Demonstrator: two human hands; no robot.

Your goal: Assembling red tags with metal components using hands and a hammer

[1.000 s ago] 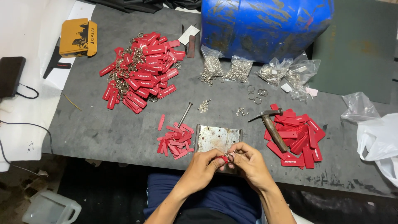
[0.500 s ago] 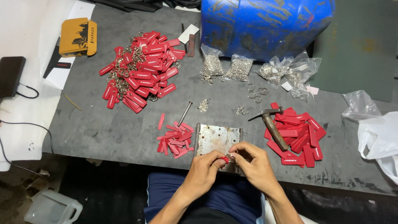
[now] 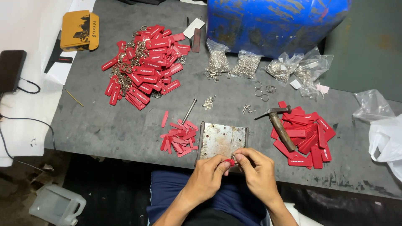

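Observation:
My left hand (image 3: 208, 173) pinches a small red tag (image 3: 229, 161) at the near edge of a rusty metal plate (image 3: 221, 140). My right hand (image 3: 258, 171) meets it from the right, fingertips on the same tag and a tiny metal piece. Left of the plate lies a small heap of short red strips (image 3: 179, 137) with a metal punch rod (image 3: 189, 111) above it. A hammer (image 3: 278, 123) rests on a pile of red tags (image 3: 305, 136) to the right.
A large pile of red tags with key rings (image 3: 142, 67) lies at the far left. Bags of metal rings (image 3: 247, 65) sit before a blue drum (image 3: 272, 23). A yellow box (image 3: 79, 30), loose rings (image 3: 264, 90), plastic bags (image 3: 383, 125) and a floor jug (image 3: 56, 205) surround the grey table (image 3: 104, 129).
Both hands stay together on the red tag at the plate's near edge; they shifted slightly downward in view and the fingers adjusted a little.

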